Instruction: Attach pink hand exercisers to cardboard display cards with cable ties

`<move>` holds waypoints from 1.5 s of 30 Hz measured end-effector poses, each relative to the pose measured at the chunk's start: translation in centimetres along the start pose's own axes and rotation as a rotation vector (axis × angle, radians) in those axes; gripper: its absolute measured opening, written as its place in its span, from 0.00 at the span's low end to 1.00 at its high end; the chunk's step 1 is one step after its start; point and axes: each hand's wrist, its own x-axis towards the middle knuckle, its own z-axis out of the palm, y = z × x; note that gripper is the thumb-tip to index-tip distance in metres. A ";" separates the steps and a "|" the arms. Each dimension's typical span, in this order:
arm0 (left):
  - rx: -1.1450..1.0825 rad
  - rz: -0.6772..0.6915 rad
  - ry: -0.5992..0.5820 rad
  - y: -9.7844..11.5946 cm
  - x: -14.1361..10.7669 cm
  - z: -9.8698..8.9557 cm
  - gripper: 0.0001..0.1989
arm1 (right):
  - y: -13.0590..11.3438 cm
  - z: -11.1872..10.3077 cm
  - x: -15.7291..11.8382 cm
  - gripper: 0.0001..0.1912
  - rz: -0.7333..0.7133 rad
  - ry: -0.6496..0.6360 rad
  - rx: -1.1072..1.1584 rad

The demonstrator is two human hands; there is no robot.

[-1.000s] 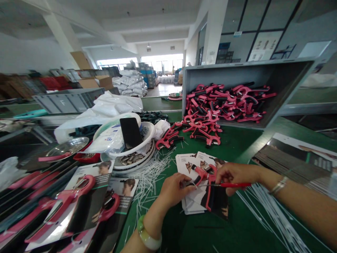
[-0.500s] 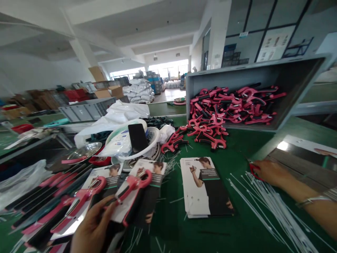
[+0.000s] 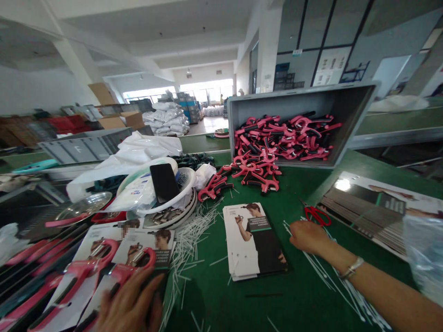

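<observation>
Left hand blurred, cut off by bottom edge, fingers spread over carded pink-black hand grippers; can't tell if clamped. Cards look light, stiff; grippers likely springy, best taken by handle. Right hand empty, fingers slightly curled, on green mat; red-handled scissors just beyond it. Stack of printed cards between hands. Loose white plastic ties beside left hand. Heap of loose grippers ahead, spilling from grey crate.

We look from head height, forward and down onto the green workbench, close above the left hand and right hand at its near edge. The warehouse aisle stretches away beyond the workbench.
</observation>
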 end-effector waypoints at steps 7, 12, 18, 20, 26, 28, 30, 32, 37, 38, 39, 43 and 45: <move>-0.378 -0.146 -0.506 11.7 5.1 7.0 0.26 | 3.3 0.4 1.6 0.06 0.029 0.061 0.418; -0.346 -0.253 -0.558 14.8 10.1 10.0 0.45 | 3.1 -0.7 0.4 0.12 0.088 0.118 0.713; -0.417 -0.320 -0.627 13.1 12.8 12.1 0.22 | 0.1 -0.5 -0.5 0.13 0.094 -0.019 1.359; -0.438 -0.332 -0.594 12.4 13.2 12.4 0.15 | -1.0 -0.1 -0.4 0.14 0.087 -0.034 1.449; -0.680 -0.431 -0.488 12.8 13.2 11.2 0.11 | -4.0 -0.2 -1.3 0.16 0.018 0.200 1.518; -0.897 -0.476 -0.532 13.9 12.7 10.7 0.11 | -5.2 -0.8 -2.3 0.15 -0.052 0.467 1.514; -1.149 -0.537 -0.606 15.1 12.1 10.4 0.13 | -6.6 -1.1 -3.2 0.11 -0.163 0.712 1.450; -1.435 -0.623 -0.642 16.1 11.4 10.4 0.19 | -7.6 -0.9 -3.8 0.07 -0.291 0.825 1.326; -1.687 -0.730 -0.584 17.3 10.4 10.9 0.27 | -8.2 1.0 -3.5 0.02 -0.420 0.830 1.057; -1.698 -0.733 -0.577 17.3 10.3 11.0 0.27 | -8.1 1.3 -3.3 0.02 -0.416 0.846 1.034; -1.704 -0.735 -0.573 17.4 10.3 11.0 0.27 | -8.0 1.5 -3.2 0.02 -0.415 0.861 1.021; -1.700 -0.746 -0.558 17.4 10.4 10.7 0.25 | -8.1 1.4 -2.8 0.02 -0.440 0.849 1.032; -1.699 -0.745 -0.552 17.4 10.4 10.4 0.25 | -8.3 1.4 -2.8 0.02 -0.448 0.830 1.015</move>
